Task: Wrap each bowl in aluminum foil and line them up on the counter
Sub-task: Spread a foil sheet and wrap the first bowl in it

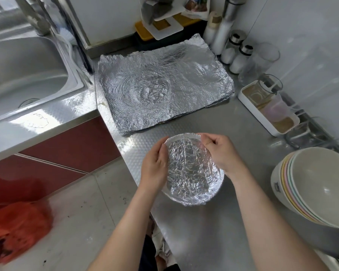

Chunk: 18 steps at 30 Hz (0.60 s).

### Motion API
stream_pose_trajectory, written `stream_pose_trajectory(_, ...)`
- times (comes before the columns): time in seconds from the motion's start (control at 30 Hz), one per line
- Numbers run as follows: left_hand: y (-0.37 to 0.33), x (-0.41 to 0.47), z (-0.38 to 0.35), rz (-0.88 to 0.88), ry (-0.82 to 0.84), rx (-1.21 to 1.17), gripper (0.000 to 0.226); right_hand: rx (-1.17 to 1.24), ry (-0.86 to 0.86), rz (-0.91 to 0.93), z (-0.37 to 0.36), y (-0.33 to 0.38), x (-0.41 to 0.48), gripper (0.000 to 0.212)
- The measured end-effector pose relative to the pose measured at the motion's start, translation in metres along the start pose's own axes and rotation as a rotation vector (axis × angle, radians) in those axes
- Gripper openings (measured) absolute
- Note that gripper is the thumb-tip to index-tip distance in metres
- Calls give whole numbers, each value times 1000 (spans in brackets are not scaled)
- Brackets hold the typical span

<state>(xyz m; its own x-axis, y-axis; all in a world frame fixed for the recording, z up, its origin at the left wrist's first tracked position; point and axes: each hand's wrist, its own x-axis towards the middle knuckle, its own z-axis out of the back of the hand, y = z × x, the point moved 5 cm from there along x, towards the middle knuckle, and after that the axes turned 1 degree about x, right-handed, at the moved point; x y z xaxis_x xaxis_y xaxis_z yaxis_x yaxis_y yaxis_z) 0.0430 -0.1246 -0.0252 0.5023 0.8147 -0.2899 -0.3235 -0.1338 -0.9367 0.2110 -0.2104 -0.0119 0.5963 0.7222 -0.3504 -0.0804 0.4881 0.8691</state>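
Note:
A bowl covered in crinkled aluminum foil sits near the front edge of the steel counter. My left hand lies against its left rim, fingers curved along the foil. At the far right rim my right hand pinches the foil edge between thumb and fingers. Behind the bowl a stack of flat, wrinkled foil sheets lies on the counter. A stack of plain bowls with pastel rims stands at the right edge.
A steel sink is at the left. Salt shakers, glass jars and a white tray line the right wall. A white rack stands at the back. An orange bag lies on the floor.

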Motion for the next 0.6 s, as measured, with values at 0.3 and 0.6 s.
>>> stream_pose_trajectory(0.3, -36, 46, -8, -170, 253, 344, 34, 245, -389, -74, -2, -31, -34, 28)
stream_pose_trajectory(0.6, 1, -43, -12, 65, -206, -32, 57, 283, -261, -79, 0, -21, -21, 37)
